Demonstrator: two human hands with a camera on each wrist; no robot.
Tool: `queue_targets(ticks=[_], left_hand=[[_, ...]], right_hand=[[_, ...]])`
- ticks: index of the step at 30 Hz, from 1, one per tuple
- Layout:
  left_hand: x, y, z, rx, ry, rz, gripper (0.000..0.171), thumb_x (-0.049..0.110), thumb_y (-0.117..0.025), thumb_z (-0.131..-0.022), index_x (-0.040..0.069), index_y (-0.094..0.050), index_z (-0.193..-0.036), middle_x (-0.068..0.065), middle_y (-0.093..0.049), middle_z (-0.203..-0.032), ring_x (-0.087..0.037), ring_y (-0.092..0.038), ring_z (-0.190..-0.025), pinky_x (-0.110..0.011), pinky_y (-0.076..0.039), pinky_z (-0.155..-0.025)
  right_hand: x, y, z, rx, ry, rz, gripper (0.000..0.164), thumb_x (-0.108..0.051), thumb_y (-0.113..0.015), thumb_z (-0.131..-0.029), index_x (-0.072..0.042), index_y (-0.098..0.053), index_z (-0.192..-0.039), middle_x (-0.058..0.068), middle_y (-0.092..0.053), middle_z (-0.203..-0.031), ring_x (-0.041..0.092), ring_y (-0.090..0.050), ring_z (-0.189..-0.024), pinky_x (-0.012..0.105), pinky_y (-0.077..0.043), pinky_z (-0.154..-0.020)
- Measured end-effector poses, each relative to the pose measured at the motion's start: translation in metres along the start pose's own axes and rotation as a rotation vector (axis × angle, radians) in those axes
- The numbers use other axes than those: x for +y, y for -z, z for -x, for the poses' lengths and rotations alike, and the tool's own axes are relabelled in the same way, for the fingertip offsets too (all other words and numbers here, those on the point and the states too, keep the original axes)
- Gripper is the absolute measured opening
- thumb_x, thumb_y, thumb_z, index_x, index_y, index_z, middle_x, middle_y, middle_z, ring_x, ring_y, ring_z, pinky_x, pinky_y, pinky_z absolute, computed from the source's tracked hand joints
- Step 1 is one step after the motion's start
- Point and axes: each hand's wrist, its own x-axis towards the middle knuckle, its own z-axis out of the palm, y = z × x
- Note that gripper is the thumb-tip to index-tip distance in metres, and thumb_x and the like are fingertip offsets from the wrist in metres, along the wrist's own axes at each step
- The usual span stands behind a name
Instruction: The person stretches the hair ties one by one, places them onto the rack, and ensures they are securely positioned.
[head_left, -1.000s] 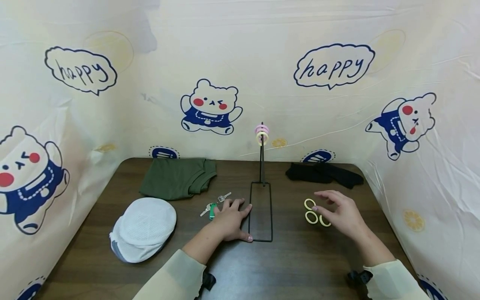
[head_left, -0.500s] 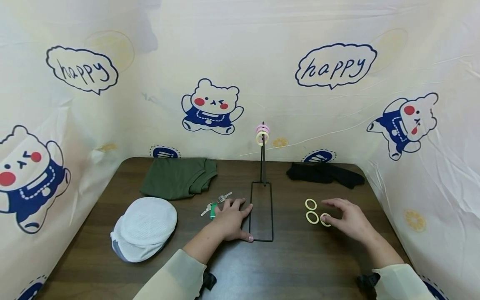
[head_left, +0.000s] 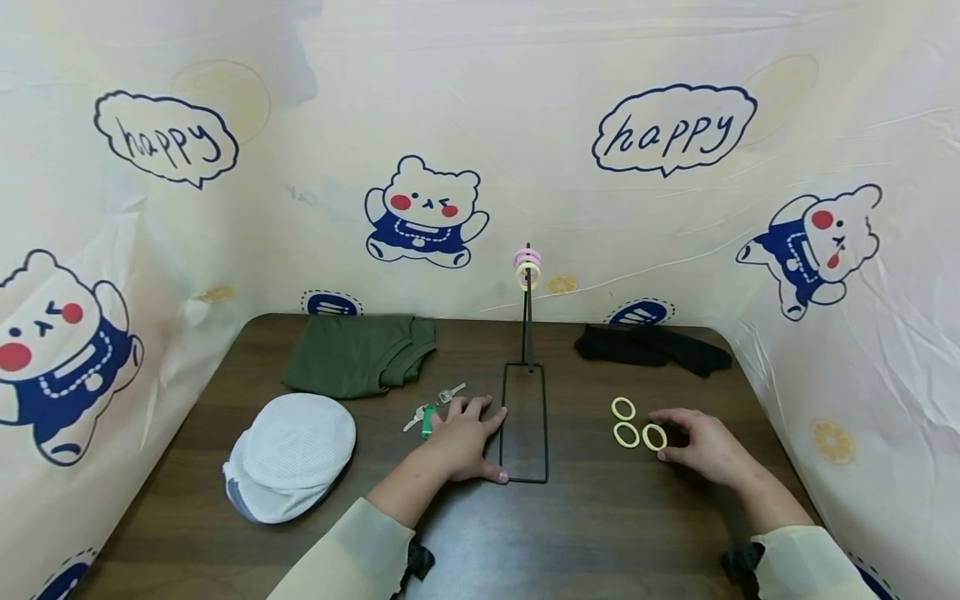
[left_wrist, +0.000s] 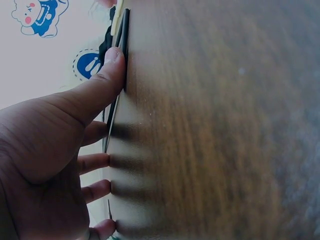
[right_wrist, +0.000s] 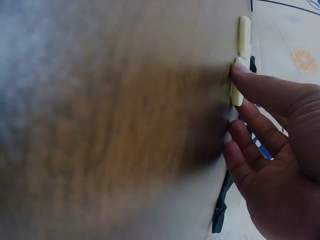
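Observation:
My left hand rests with spread fingers on the table, its thumb on the black wire base of a stand. In the left wrist view, the left thumb presses that wire. Pink and yellow rings hang at the top of the stand. My right hand holds the rightmost pale yellow ring between thumb and index finger, still at table level. In the right wrist view, the thumb touches one edge of the ring. Two similar rings, an upper ring and a lower ring, lie just left.
Keys with a green tag lie beside my left fingers. A white cap and a folded dark green cloth are on the left of the wooden table. Black fabric lies at the back right. A printed curtain surrounds the table.
My right hand has drawn back to the right and lowered from over the rings, and its thumb and index finger have closed on the rightmost ring. The left hand has stayed put.

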Motion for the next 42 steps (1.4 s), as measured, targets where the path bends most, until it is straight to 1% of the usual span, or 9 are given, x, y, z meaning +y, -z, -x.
queue_targets(ticks=[3, 7, 12, 17, 20, 25, 29, 37, 42], left_hand=[[0.000, 0.000, 0.000, -0.002, 0.001, -0.003, 0.109, 0.073, -0.078, -0.075, 0.032, -0.031, -0.165, -0.005, -0.021, -0.170, -0.040, -0.021, -0.149, -0.068, -0.028, -0.100], [0.001, 0.001, 0.000, -0.004, 0.001, -0.004, 0.109, 0.073, -0.078, -0.075, 0.032, -0.031, -0.165, -0.004, -0.021, -0.170, -0.039, -0.021, -0.149, -0.068, -0.028, -0.100], [0.001, 0.002, 0.001, -0.009, 0.000, -0.002, 0.109, 0.072, -0.078, -0.075, 0.032, -0.032, -0.165, -0.004, -0.021, -0.170, -0.039, -0.021, -0.148, -0.068, -0.028, -0.100], [0.001, 0.002, 0.001, -0.013, 0.000, -0.006, 0.109, 0.073, -0.078, -0.075, 0.032, -0.031, -0.165, -0.004, -0.021, -0.170, -0.039, -0.021, -0.148, -0.067, -0.029, -0.099], [0.001, 0.002, 0.002, -0.009, 0.001, -0.007, 0.109, 0.073, -0.078, -0.075, 0.032, -0.031, -0.165, -0.004, -0.021, -0.170, -0.039, -0.021, -0.148, -0.066, -0.029, -0.099], [0.001, 0.003, 0.001, -0.008, 0.002, -0.002, 0.109, 0.072, -0.078, -0.075, 0.032, -0.032, -0.164, -0.004, -0.022, -0.170, -0.039, -0.021, -0.149, -0.065, -0.029, -0.099], [0.001, 0.003, 0.001, -0.011, 0.002, 0.001, 0.108, 0.071, -0.079, -0.075, 0.031, -0.033, -0.164, -0.004, -0.022, -0.170, -0.039, -0.021, -0.149, -0.066, -0.029, -0.099], [0.001, 0.004, 0.002, -0.009, -0.001, 0.000, 0.109, 0.072, -0.078, -0.075, 0.031, -0.032, -0.165, -0.005, -0.022, -0.170, -0.039, -0.021, -0.149, -0.066, -0.029, -0.099], [0.001, 0.003, 0.002, -0.015, 0.002, 0.000, 0.109, 0.072, -0.078, -0.075, 0.032, -0.031, -0.165, -0.005, -0.021, -0.170, -0.039, -0.019, -0.149, -0.066, -0.029, -0.099]], right_hand=[[0.002, 0.001, -0.001, -0.011, 0.000, 0.007, 0.045, -0.013, -0.087, -0.083, -0.010, -0.073, -0.126, 0.003, -0.071, -0.116, 0.026, -0.065, -0.109, 0.050, -0.050, -0.092], [0.003, 0.001, -0.003, -0.015, 0.006, 0.034, 0.033, -0.010, -0.081, -0.089, -0.010, -0.074, -0.122, -0.001, -0.072, -0.110, 0.021, -0.066, -0.103, 0.047, -0.053, -0.089], [0.000, 0.002, -0.003, -0.010, -0.009, 0.051, 0.026, -0.008, -0.075, -0.094, -0.012, -0.074, -0.120, -0.007, -0.070, -0.100, 0.015, -0.064, -0.095, 0.043, -0.053, -0.086], [-0.007, 0.006, -0.003, 0.008, -0.037, 0.033, 0.026, -0.007, -0.075, -0.094, -0.012, -0.074, -0.120, -0.005, -0.071, -0.101, 0.017, -0.065, -0.096, 0.048, -0.053, -0.088], [-0.010, 0.010, -0.003, 0.031, -0.031, 0.026, 0.027, -0.006, -0.075, -0.094, -0.011, -0.074, -0.120, -0.001, -0.072, -0.106, 0.020, -0.067, -0.099, 0.049, -0.054, -0.088], [-0.015, 0.015, -0.004, 0.076, 0.016, 0.015, 0.028, -0.005, -0.077, -0.093, -0.009, -0.074, -0.121, 0.005, -0.073, -0.114, 0.023, -0.068, -0.102, 0.047, -0.056, -0.087], [-0.020, 0.017, -0.005, 0.098, 0.048, 0.003, 0.029, -0.004, -0.077, -0.092, -0.007, -0.074, -0.121, 0.006, -0.073, -0.115, 0.024, -0.068, -0.101, 0.046, -0.057, -0.086], [-0.036, 0.018, -0.007, 0.142, 0.113, -0.006, 0.029, -0.002, -0.077, -0.092, -0.009, -0.074, -0.120, 0.003, -0.073, -0.115, 0.020, -0.069, -0.099, 0.045, -0.058, -0.085], [-0.048, 0.020, -0.011, 0.183, 0.170, 0.003, 0.029, 0.000, -0.078, -0.091, -0.012, -0.075, -0.118, -0.001, -0.073, -0.112, 0.017, -0.069, -0.096, 0.041, -0.059, -0.082]])
